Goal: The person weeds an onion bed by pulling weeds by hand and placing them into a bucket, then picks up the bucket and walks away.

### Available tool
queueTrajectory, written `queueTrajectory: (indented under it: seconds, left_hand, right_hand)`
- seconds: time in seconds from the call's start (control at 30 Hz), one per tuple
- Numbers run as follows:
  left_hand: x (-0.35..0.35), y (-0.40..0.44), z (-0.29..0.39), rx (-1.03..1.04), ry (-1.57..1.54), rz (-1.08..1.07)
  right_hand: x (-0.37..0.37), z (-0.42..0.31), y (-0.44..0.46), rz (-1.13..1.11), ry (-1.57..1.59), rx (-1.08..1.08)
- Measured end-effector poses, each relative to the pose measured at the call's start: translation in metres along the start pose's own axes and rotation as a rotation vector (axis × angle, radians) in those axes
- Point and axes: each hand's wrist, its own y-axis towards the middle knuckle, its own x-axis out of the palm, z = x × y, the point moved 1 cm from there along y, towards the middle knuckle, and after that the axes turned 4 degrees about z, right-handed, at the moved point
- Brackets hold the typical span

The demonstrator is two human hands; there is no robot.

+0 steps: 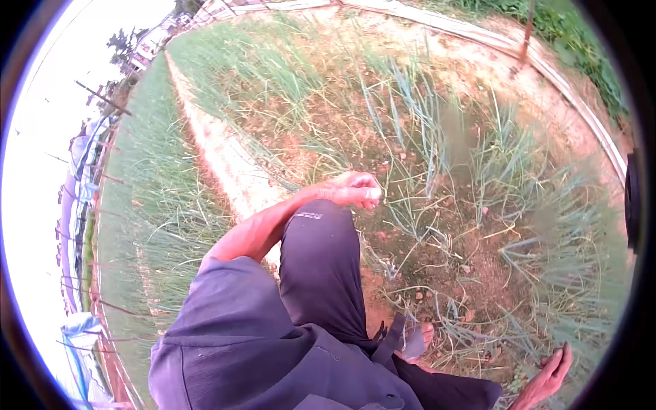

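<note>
My left hand [355, 190] is in front of my raised knee, its fingers curled together in a pinch; what they hold, if anything, is too small to make out. Thin green onion-like plants [410, 212] stand in the soil just to its right. At the lower right my right hand [552, 372] is beside the leaves at the bed's edge, fingers loosely extended and apart, with nothing visible in it.
My dark-clothed knee [320, 260] and sandalled foot [417, 339] are below. A pale bare path [229, 160] divides the plant rows. A white strip [437, 22] edges the field, with a rusty post [527, 34] beside it.
</note>
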Motion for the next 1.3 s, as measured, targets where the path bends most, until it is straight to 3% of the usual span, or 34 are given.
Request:
queueTrajectory:
  seconds: [0.03, 0.1, 0.13, 0.2, 0.3, 0.37, 0.43, 0.53, 0.57, 0.67, 0.83, 0.97, 1.1, 1.17, 1.23, 1.3]
  left_hand:
    - [0.004, -0.012, 0.001, 0.015, -0.003, 0.028]
    - [0.013, -0.031, 0.002, 0.018, -0.114, 0.043]
    - [0.015, -0.031, -0.007, 0.041, -0.149, 0.020]
    - [0.020, -0.041, -0.013, 0.051, -0.233, -0.033]
    - [0.029, -0.061, -0.009, 0.004, -0.342, -0.085]
    - [0.034, -0.080, -0.002, -0.045, -0.374, -0.099]
    - [0.038, -0.096, 0.003, -0.035, -0.445, -0.140]
    - [0.055, -0.131, 0.033, 0.007, -0.606, -0.172]
    - [0.058, -0.132, 0.033, 0.010, -0.586, -0.172]
    - [0.079, -0.114, 0.018, 0.016, -0.556, -0.169]
    - [0.112, -0.057, 0.001, 0.194, -0.560, -0.139]
    - [0.116, -0.026, 0.039, 0.294, -0.443, -0.119]
    - [0.115, -0.015, 0.115, 0.425, -0.268, -0.150]
    - [0.121, -0.013, 0.151, 0.535, -0.164, -0.066]
    - [0.142, -0.003, 0.168, 0.660, -0.276, 0.034]
    - [0.168, 0.005, 0.170, 0.573, -0.422, 0.022]
  right_hand:
    - [0.019, -0.067, 0.001, -0.012, -0.202, -0.247]
    - [0.057, -0.084, 0.020, -0.125, -0.170, -0.315]
    - [0.088, -0.039, 0.041, -0.343, 0.158, -0.142]
    - [0.132, -0.098, 0.033, -0.463, 0.183, -0.234]
    - [0.179, -0.156, 0.019, -0.885, 0.353, -0.214]
    - [0.200, -0.181, 0.013, -1.127, 0.344, -0.293]
    - [0.215, -0.197, 0.011, -1.286, 0.250, -0.526]
    - [0.235, -0.199, 0.009, -1.421, 0.290, -0.560]
    - [0.236, -0.200, 0.009, -1.464, 0.260, -0.479]
    - [0.243, -0.202, 0.012, -1.537, 0.212, -0.312]
    - [0.241, -0.176, 0.017, -1.555, 0.214, -0.105]
    - [0.238, -0.167, 0.012, -1.532, 0.204, -0.081]
    - [0.234, -0.185, -0.001, -1.495, 0.138, -0.194]
    - [0.242, -0.185, -0.008, -1.519, -0.043, -0.232]
    - [0.254, -0.183, -0.015, -1.557, -0.210, -0.262]
    - [0.266, -0.191, -0.027, -1.636, -0.338, -0.260]
